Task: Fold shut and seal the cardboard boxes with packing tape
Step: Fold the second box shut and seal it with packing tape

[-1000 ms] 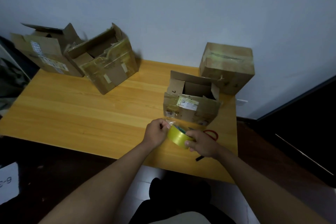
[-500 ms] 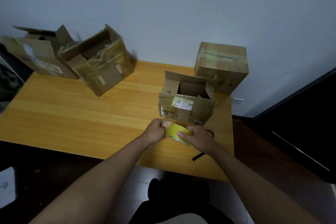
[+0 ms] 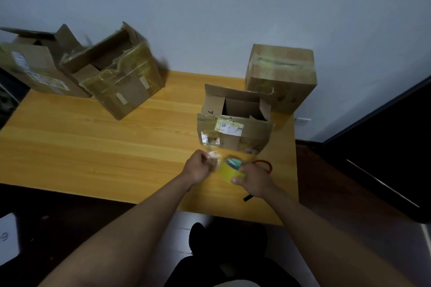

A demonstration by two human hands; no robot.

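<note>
My right hand (image 3: pixel 253 178) grips a yellow roll of packing tape (image 3: pixel 228 169) just above the wooden table (image 3: pixel 93 142). My left hand (image 3: pixel 198 168) pinches the clear loose end of the tape (image 3: pixel 213 158), which stretches a short way from the roll. Right behind both hands stands a small cardboard box (image 3: pixel 233 123) with its top flaps open and labels on its front. A closed, taped box (image 3: pixel 281 77) sits behind it at the back right. Two larger open boxes stand at the back left, one near the middle (image 3: pixel 116 72) and one at the far left (image 3: pixel 35 65).
Red-handled scissors (image 3: pixel 264 165) lie on the table behind my right hand, their dark blade tip (image 3: pixel 248 198) showing below my wrist. The table's right edge is close to my right hand. A white wall rises behind the boxes.
My hands have drawn slightly apart, with a short piece of clear tape now pulled off the roll. The roll has tilted in my right hand.
</note>
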